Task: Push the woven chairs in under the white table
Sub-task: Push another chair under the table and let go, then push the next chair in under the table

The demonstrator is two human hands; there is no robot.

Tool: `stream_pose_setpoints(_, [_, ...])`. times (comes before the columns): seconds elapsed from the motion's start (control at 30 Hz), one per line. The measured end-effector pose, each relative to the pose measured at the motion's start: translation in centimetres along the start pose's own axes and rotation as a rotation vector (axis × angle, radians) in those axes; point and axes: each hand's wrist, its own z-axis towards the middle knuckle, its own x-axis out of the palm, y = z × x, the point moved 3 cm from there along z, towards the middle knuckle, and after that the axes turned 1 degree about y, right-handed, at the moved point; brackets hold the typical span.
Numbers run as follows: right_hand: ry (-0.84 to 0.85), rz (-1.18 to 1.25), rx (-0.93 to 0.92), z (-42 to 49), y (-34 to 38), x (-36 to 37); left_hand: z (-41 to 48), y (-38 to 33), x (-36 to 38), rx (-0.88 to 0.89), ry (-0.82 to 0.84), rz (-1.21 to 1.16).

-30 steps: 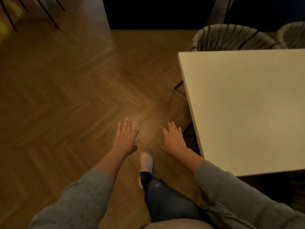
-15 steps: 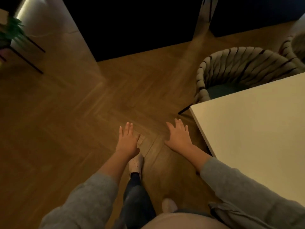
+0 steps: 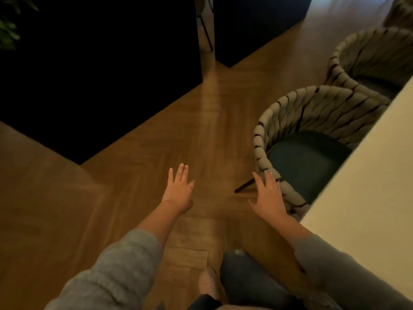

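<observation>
1. The scene is dim and warm-toned; the upper left falls to near black.
2. A pale streak of glare runs down the wooden floor.
3. The white table is the brightest surface.
4. Soft blur lies over everything; straight lines bend toward the edges.

Herringbone wood floor, leafy plant at far left

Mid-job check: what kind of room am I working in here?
Probably a dining area in a home or café, dimly lit: a white table with a woven chair at its side, a second woven chair beyond it, and a herringbone wood floor.
</observation>
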Motion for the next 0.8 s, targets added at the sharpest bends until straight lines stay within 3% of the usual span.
stream_pose_setpoints(0.23, [-0.105,0.397,0.392,11.8,-3.9,-3.0,16.8,-1.6,-9.6,0.270,-0.146,0.160])
stream_pose_setpoints(0.6, [0.036,0.754,0.599,26.2,-8.1,-6.5,38.0,-9.9,-23.7,0.766,-0.194,0.462])
stream_pose_setpoints(0.8, [-0.088,0.983,0.695,29.8,-11.2,-7.3,47.4,-17.1,-28.3,1.054,-0.205,0.704])
